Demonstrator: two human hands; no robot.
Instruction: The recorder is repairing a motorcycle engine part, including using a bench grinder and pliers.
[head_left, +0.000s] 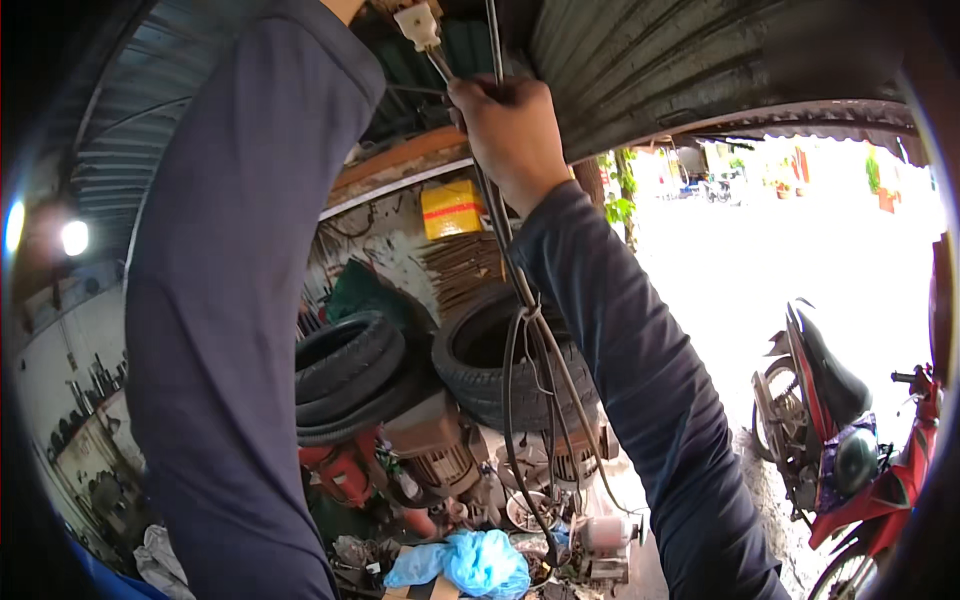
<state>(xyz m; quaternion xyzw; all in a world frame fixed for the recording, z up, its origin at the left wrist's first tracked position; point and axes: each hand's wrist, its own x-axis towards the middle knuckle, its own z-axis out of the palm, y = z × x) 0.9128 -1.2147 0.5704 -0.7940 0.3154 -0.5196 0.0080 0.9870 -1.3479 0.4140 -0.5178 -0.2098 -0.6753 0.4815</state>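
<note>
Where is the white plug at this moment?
In the head view, the white plug is near the top edge, left of centre, just above and left of the right hand, which grips the dark cable.

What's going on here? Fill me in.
A person's right hand grips a bundle of dark cables, near a white plug-like piece. The bundle is tied partway down, its loops dangling below. The left hand is out of view, its arm raised past the top edge. Tyres sit behind; a red motorbike stands at right.
</note>
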